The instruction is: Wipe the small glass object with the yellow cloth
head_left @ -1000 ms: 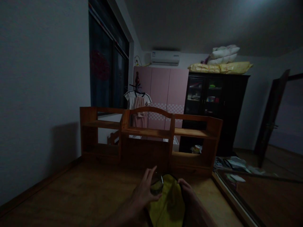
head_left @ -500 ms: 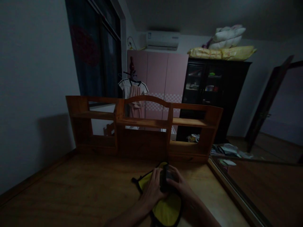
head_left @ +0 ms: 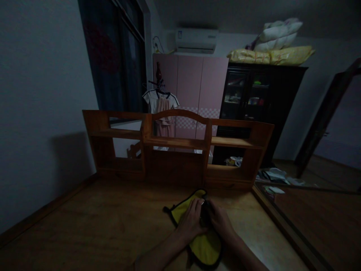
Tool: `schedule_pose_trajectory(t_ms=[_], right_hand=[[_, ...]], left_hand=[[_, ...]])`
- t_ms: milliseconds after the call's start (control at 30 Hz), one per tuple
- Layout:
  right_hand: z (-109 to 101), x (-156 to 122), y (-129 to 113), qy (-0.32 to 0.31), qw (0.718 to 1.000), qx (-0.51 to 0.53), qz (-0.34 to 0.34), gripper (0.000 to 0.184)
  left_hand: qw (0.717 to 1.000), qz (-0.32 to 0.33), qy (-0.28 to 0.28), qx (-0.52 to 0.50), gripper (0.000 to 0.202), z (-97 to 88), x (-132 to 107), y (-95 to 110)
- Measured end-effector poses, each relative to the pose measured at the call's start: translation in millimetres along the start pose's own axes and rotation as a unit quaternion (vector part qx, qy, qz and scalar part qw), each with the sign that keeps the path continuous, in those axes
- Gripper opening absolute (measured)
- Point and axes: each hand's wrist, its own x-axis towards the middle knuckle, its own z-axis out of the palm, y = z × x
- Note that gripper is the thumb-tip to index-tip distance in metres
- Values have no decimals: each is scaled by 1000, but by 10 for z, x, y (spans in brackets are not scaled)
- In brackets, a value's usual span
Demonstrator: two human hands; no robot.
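A yellow cloth (head_left: 207,250) with black edging and a small loop at its left corner lies on the wooden bed board. Above its middle, my left hand (head_left: 192,218) and my right hand (head_left: 221,220) close from either side around a small dark object (head_left: 205,215). A bright glint shows on the object's upper edge, but its kind is too dim to make out. My left fingers reach along its near-left side. My right fingers wrap the other side, and their tips are partly hidden. Both forearms lie across the cloth's lower sides.
Behind the cloth stands a wooden headboard (head_left: 175,169) with open shelves. A wall (head_left: 42,113) borders the left side, and a raised wooden rail (head_left: 282,222) runs along the right. Farther back are a pink wardrobe (head_left: 188,79), a dark cabinet (head_left: 282,94) and hanging clothes (head_left: 163,101).
The view has shifted slightly, so the scene sits a little higher. The dark object has turned between my hands, showing less of itself, and my right hand has closed in around it.
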Motion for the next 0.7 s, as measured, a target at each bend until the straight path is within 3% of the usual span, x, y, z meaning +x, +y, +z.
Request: schedule_pose_trajectory(t_ms=[133,300,533,700], right_hand=[[-40,34,-37,13,991,-131,24,23],[-83,57,-120,7,957,-287,40,20],[-34,-26,-165,20,958,-282,46,22],[-98,-60,-217,-3,987,-160,8,29]], left_hand=[[1000,6,-11,-13,87,-73,16,40],[999,10,-17,-41,80,-128,21,89],[998,6,-29,-53,89,-83,-5,-20],[998,6,-28,-56,90,-68,-38,-59]])
